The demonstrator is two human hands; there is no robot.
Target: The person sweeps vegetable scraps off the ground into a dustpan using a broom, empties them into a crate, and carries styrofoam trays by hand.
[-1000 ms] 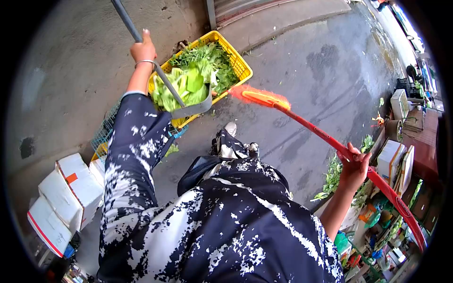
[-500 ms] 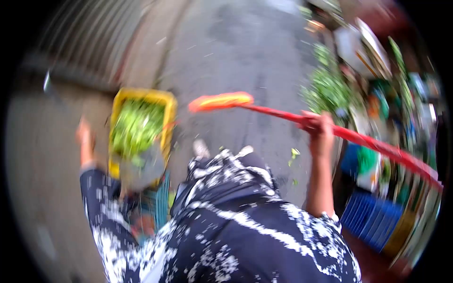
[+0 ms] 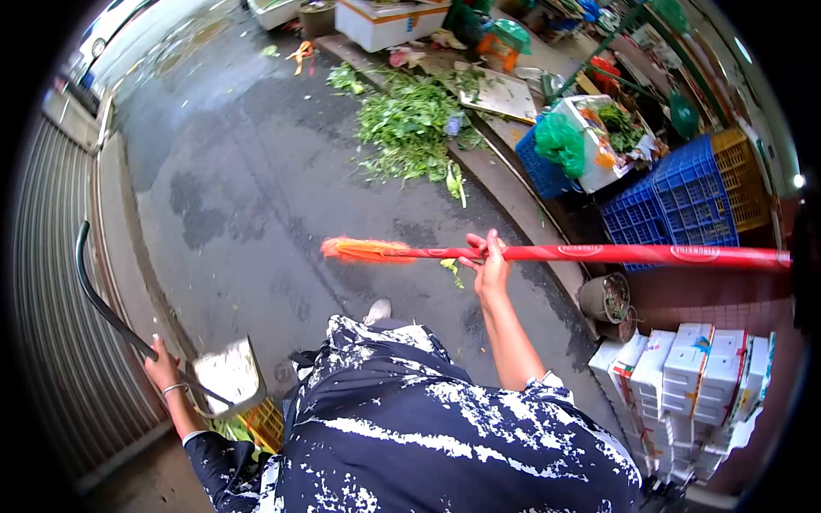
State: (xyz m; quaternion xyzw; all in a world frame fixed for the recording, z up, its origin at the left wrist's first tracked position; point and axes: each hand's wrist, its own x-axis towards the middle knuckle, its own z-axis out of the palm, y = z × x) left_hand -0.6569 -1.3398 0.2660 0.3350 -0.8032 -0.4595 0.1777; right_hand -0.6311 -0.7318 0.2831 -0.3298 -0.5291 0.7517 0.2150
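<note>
My left hand (image 3: 162, 366), at the lower left, is wrapped round the dark handle of a dustpan (image 3: 229, 373). The metal pan hangs beside my left sleeve, partly over a yellow crate (image 3: 263, 423) with leafy greens. Near the centre my right hand (image 3: 490, 267) grips a red-handled broom (image 3: 616, 253), held level across the view. The broom's orange bristles (image 3: 363, 249) point left, above the wet pavement. A heap of green leaves (image 3: 409, 124) lies on the ground beyond the broom, against the kerb.
A ribbed shutter (image 3: 56, 282) runs along the left. To the right stand blue crates (image 3: 676, 198), a white foam box (image 3: 590, 141) with scraps, plant pots (image 3: 605, 297) and stacked white foam boxes (image 3: 693, 376). A low kerb (image 3: 534, 218) borders the pavement on the right.
The view has swung to the right, bringing the leaf heap to the upper middle and the yellow crate to the lower left. The dustpan and broom are still in my hands.
</note>
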